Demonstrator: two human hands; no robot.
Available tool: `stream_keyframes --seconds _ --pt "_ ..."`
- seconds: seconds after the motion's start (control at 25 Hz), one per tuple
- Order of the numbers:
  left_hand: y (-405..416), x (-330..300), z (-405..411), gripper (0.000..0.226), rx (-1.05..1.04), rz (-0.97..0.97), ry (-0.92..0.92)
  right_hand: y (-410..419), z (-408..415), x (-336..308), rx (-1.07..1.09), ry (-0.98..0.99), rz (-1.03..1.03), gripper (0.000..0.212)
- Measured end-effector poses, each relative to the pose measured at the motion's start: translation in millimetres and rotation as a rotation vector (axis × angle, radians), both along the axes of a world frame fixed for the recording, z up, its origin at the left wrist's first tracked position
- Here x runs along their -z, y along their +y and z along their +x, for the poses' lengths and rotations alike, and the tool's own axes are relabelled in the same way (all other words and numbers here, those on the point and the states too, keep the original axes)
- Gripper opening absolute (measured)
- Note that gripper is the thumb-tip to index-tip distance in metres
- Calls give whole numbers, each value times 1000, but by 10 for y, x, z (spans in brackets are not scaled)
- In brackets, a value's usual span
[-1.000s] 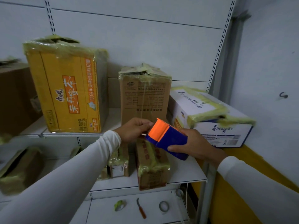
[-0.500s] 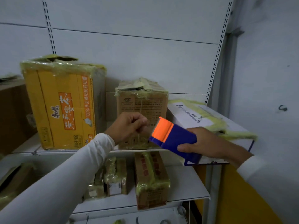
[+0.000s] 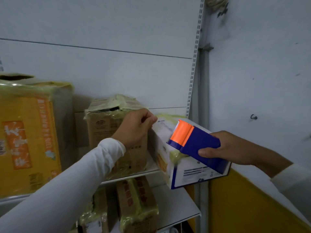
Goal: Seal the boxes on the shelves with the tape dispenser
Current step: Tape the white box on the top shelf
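Both my hands have gone up since a second ago, from down by the lower shelf to the tops of the boxes on the upper shelf. My left hand (image 3: 136, 127) now sits by the top right edge of the brown box (image 3: 107, 132), with its fingers curled and the tips pinched together. I think it pinches the end of the tape, but the tape is too thin and clear for me to be sure. My right hand (image 3: 235, 148) has its grip closed around the tape dispenser (image 3: 195, 142), thumb on the near side and fingers behind it. The dispenser is blue with an orange front, and the orange end points up and left toward my left hand. It is held over the top of the white box (image 3: 185, 172), which lies tilted at the right end of the upper shelf (image 3: 134, 175) and sticks out past the edge. The brown box stands upright just beside the white box, and its top flaps are torn and covered in yellowish tape. A big yellow box (image 3: 28, 140) stands on the same shelf to the left, a little apart from the brown one. On the lower shelf (image 3: 181, 206) there are smaller brown boxes (image 3: 136, 204) wrapped in the same yellowish tape. Both my sleeves are white.
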State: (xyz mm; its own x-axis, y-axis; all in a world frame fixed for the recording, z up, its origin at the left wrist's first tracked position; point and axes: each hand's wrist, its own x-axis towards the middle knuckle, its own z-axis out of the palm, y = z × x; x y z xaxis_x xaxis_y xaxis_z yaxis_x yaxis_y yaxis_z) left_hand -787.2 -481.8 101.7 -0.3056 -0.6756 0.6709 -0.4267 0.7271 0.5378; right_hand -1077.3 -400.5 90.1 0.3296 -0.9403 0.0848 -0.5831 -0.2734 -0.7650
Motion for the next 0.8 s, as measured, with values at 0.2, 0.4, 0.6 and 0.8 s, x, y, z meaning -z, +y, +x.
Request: stream_keyframes --seconds 0.2,0.4,0.6,0.8 --pt "-318 -72 -708 20 19 108 80 -150 -540 -183 49 23 -53 33" --pt "-771 -104 -1188 21 -55 204 105 -510 -905 -294 52 49 -39 53" --pt "-1174 -87 -1361 21 -120 262 56 -720 -1226 -232 21 100 16 58" --pt "-1580 -167 -1463 23 -144 295 32 -855 -1501 -160 63 47 68 52"
